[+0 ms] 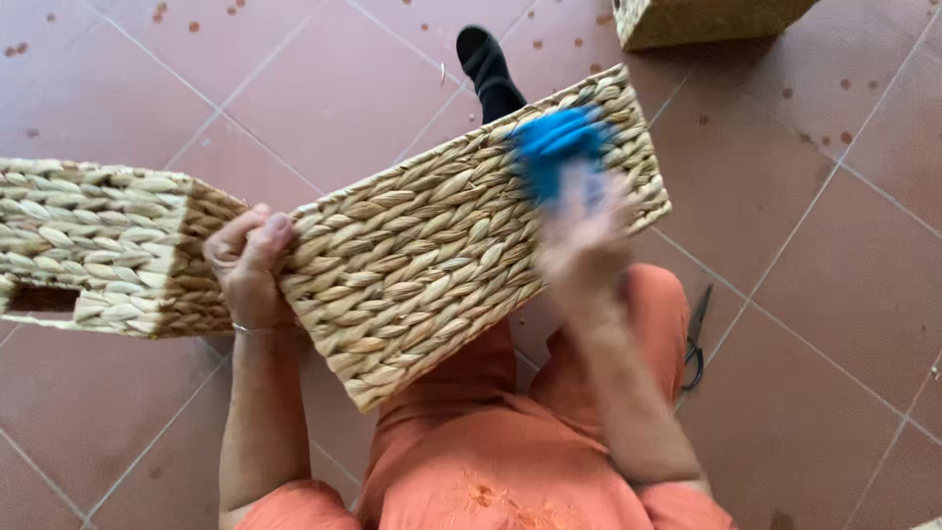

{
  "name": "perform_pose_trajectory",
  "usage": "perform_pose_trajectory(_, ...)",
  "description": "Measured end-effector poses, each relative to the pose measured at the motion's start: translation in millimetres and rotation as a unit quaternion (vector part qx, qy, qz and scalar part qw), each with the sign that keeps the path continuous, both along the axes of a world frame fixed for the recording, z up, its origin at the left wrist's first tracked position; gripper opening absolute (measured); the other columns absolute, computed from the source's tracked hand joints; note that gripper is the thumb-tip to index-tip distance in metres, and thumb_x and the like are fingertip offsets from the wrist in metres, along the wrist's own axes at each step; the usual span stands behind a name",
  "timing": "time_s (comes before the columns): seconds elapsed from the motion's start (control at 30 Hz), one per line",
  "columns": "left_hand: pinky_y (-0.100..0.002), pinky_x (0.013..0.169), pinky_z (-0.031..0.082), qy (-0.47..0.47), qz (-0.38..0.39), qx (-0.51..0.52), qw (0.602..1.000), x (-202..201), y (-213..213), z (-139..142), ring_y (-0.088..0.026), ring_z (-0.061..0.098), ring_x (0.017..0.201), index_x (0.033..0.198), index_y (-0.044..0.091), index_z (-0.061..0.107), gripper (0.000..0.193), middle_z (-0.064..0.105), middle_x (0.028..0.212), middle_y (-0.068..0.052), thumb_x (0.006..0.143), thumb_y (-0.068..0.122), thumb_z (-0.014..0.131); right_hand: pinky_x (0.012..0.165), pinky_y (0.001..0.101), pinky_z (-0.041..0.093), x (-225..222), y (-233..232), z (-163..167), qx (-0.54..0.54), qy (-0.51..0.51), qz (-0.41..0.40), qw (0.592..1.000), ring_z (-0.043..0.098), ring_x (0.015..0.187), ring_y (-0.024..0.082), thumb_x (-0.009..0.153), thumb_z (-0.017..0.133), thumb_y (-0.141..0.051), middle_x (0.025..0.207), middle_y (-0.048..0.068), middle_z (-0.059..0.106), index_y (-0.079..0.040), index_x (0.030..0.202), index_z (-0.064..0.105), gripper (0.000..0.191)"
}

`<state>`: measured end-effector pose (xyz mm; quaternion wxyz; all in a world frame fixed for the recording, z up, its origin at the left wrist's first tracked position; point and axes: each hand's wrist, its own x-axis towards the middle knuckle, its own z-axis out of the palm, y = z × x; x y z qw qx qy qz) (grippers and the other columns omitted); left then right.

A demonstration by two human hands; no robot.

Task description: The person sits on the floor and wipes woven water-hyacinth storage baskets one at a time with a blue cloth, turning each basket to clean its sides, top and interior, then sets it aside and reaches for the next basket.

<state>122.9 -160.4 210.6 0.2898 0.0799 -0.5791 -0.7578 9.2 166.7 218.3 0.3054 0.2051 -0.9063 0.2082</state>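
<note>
woven basket [432, 245], blue brush [555, 147] blurred

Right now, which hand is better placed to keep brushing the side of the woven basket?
Right hand: it holds the blue brush against the woven basket. The left hand grips the basket's edge, steadying it.

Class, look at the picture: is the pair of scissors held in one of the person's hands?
No, the scissors lie on the tiled floor beside the person's leg.
</note>
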Motion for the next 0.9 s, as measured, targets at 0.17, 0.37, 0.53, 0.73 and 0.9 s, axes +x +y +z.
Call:
perform_pose_trajectory(0.17,-0.022,0.070,0.037,-0.039,0.030,-0.058,0.997,-6,-1,0,-0.005,0.047,0.074,0.077,0.001,0.060,0.023,0.054,0.077,0.005,0.100,0.001,0.066,0.083,0.0443,0.054,107,-65,24,-0.002,0.040,0.321,0.946,0.062,0.105,0.034,0.101,0.062,-0.010,0.127,0.026,0.060,-0.003,0.143,0.057,0.043)
perform_pose_trajectory(0.37,-0.025,0.068,0.033,-0.010,-0.030,-0.061,0.998,9,-5,4,-0.007,0.042,0.072,0.077,-0.002,0.059,0.018,0.052,0.076,0.001,0.093,0.006,0.065,0.097,0.0475,0.052,38,-39,15,0.039,0.055,0.291,0.954,0.059,0.115,0.030,0.105,0.063,-0.008,0.126,0.015,0.062,-0.010,0.138,0.065,0.033)
perform_pose_trajectory(0.53,-0.025,0.067,0.031,0.002,-0.028,-0.026,0.999,11,-2,6,-0.008,0.039,0.070,0.076,-0.002,0.058,0.018,0.046,0.074,0.002,0.092,0.004,0.064,0.083,0.0416,0.053,-60,49,-14,-0.016,-0.091,-0.059,0.994,0.052,0.112,0.041,0.109,0.067,-0.021,0.132,0.031,0.049,-0.002,0.150,0.054,0.047)
perform_pose_trajectory(0.73,-0.023,0.063,0.030,-0.007,0.002,0.002,1.000,-6,13,9,-0.005,0.038,0.067,0.072,0.002,0.057,0.027,0.046,0.071,0.005,0.097,-0.001,0.066,0.094,0.0466,0.053,-22,0,-13,-0.006,-0.046,0.003,0.999,0.056,0.116,0.039,0.102,0.065,-0.012,0.130,0.029,0.053,0.004,0.149,0.050,0.052)
perform_pose_trajectory(0.9,-0.022,0.062,0.034,-0.063,0.043,-0.013,0.997,-20,8,15,-0.005,0.045,0.065,0.073,0.002,0.063,0.022,0.055,0.071,0.005,0.095,0.003,0.067,0.083,0.0458,0.055,101,-76,38,-0.031,0.037,0.310,0.949,0.061,0.106,0.035,0.101,0.060,-0.011,0.124,0.023,0.059,-0.006,0.145,0.052,0.045)
